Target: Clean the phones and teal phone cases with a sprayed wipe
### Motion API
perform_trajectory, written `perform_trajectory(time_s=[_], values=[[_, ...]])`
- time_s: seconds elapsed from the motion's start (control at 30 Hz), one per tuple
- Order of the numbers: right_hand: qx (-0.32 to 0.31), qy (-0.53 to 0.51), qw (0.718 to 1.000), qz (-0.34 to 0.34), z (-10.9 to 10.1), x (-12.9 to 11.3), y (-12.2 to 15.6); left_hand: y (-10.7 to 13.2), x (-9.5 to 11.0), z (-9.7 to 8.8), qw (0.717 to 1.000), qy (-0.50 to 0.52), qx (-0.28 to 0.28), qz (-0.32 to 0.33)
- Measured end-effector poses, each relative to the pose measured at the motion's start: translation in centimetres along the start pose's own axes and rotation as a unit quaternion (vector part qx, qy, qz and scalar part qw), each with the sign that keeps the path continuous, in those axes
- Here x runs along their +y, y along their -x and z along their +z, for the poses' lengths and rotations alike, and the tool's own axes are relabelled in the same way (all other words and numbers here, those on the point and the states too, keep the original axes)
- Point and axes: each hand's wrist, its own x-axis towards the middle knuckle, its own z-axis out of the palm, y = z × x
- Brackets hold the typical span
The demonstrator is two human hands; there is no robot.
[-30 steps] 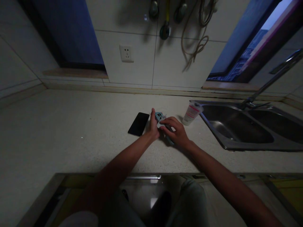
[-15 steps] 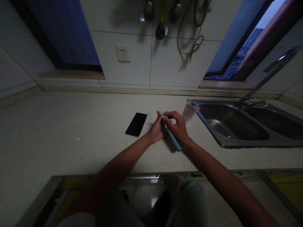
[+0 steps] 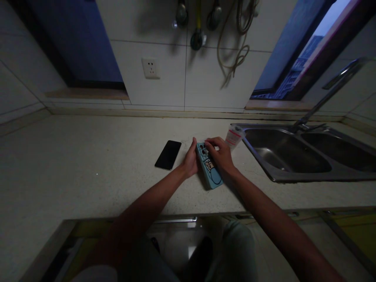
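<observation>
A light-blue phone case (image 3: 212,172) with a cartoon figure faces up between my hands. Dark round camera rings or openings show at its top end; I cannot tell whether a phone sits inside. My left hand (image 3: 190,161) grips its left edge, thumb raised, the other fingers mostly hidden. On the upper right edge, my right hand (image 3: 221,154) holds the case with thumb and fingers near the camera end. Left of my left hand, a black phone (image 3: 168,155) lies flat on the counter, screen side apparently up. A clear plastic cup (image 3: 234,136) with red print stands just behind my right hand.
The pale speckled counter (image 3: 73,164) runs along a tiled wall. A steel double sink (image 3: 274,178) with a tall faucet (image 3: 327,96) is on the right. On the wall are a socket (image 3: 150,68), pipe valves and a looped cord (image 3: 237,60). Below, a drawer or cabinet edge stands open.
The phone case has turned from nearly edge-on to showing its printed back. My right fingers have shifted onto its camera end. The black phone and cup have stayed put.
</observation>
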Motion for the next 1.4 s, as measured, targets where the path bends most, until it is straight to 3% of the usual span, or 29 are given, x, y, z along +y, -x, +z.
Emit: perform_trajectory(time_s=[0.37,0.77,1.4], values=[[-0.022,0.034,0.999,-0.023,-0.1,0.2,0.2,-0.1,1.6,-0.3,0.998,-0.007,0.057,0.040],[-0.053,0.001,0.998,0.030,0.0,0.0,0.4,-0.3,3.0,-1.1,1.000,-0.001,0.016,0.013],[-0.120,0.055,0.989,-0.063,-0.3,-0.2,1.2,-0.6,4.1,-1.7,0.993,0.007,0.073,0.087]])
